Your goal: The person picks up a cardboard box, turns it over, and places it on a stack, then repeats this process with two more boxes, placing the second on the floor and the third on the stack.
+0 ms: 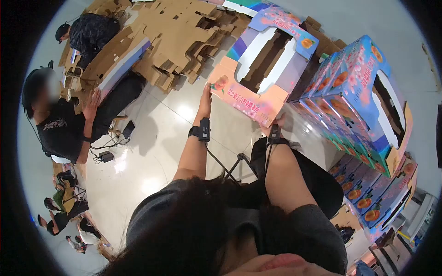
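- At the far left, a co-worker (60, 133) is seen seated, with a hand (93, 104) laid against a long cardboard panel (108, 73); this hand is kept well apart from the held carton.
- Right of that panel, brown cardboard sheets (179, 34) are spread in an overlapping pile over the far part of the floor (133, 165).
- In the middle, the left hand (206, 99) is placed at the near left corner of a fruit-printed carton (251, 99), with the fingers pressed along its side.
- The carton is held between both hands, with its slotted face turned up. Its long axis is pointed away from the body and slanted to the right, so that the near short end is spanned by the grip and the far end is left unsupported by either hand. Neither hand is clearly nearer, as contact is made by both.
- The right hand (277, 120) is closed at the near right corner, partly hidden by the carton; how far its fingers are wrapped beneath cannot be told.
- Just right of the carton, a row of similar cartons (352, 110) is packed side by side, and another group of cartons (368, 198) is seen nearer the body.
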